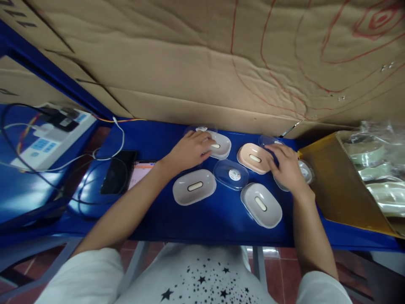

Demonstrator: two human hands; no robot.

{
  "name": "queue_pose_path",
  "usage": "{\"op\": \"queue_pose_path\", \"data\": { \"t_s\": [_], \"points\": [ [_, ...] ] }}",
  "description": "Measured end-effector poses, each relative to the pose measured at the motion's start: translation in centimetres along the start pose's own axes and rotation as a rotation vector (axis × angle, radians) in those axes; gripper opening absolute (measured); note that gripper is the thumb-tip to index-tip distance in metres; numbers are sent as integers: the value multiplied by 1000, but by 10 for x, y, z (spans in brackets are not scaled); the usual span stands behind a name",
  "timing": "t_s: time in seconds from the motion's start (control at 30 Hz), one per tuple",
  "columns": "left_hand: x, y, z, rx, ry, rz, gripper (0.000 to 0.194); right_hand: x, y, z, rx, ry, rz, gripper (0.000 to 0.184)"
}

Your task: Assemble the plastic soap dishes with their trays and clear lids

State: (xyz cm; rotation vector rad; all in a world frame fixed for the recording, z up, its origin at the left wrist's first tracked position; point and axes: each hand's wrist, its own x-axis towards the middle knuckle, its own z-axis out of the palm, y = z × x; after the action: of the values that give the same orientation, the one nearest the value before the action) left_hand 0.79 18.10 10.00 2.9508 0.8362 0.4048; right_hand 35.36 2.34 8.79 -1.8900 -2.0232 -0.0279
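Note:
Several oval soap dishes lie on a blue table [202, 219]. My left hand [188, 150] rests palm down on a white dish [221, 145] at the back, fingers curled over its left rim. My right hand [286, 166] lies between a peach dish [255, 158] and a clear lid [305, 171], fingers bent over a second clear lid [268, 140]. A white dish [194, 186] sits front left, another white dish [261, 204] front right. A clear lid with a round sticker [230, 174] lies in the middle.
A cardboard sheet [221, 59] stands behind the table. An open yellow-brown box [341, 190] with plastic-wrapped goods [376, 169] sits at the right. A black phone [118, 171], a pink-screened device [139, 173], cables and a white power strip [50, 135] lie at the left.

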Motion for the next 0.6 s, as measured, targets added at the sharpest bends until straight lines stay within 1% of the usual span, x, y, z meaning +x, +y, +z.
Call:
{"op": "queue_pose_path", "data": {
  "t_s": [0.07, 0.17, 0.23, 0.33, 0.43, 0.5, 0.6],
  "points": [
    [8, 10, 6, 26, -76, 82, 29, -3, -15, 4, 37, -55, -63, 39],
    [17, 16, 16, 47, -130, 109, 21, -6, -29, 12, 22, -142, -110, 41],
    [19, 17, 18, 38, -140, 100, 15, -6, -31, 16, 21, -166, -113, 42],
    [17, 17, 16, 19, -150, 71, 18, -5, -29, 14, 87, -187, -111, 42],
    [15, 20, 10, -59, -127, 28, 22, -4, -27, 8, 131, -158, -93, 44],
    [15, 23, 8, -84, -73, -12, 22, -4, -27, 6, 116, -102, -77, 46],
    [18, 28, 9, -40, 20, -45, 22, -4, -22, 6, 16, -4, -32, 47]
  ]
}}
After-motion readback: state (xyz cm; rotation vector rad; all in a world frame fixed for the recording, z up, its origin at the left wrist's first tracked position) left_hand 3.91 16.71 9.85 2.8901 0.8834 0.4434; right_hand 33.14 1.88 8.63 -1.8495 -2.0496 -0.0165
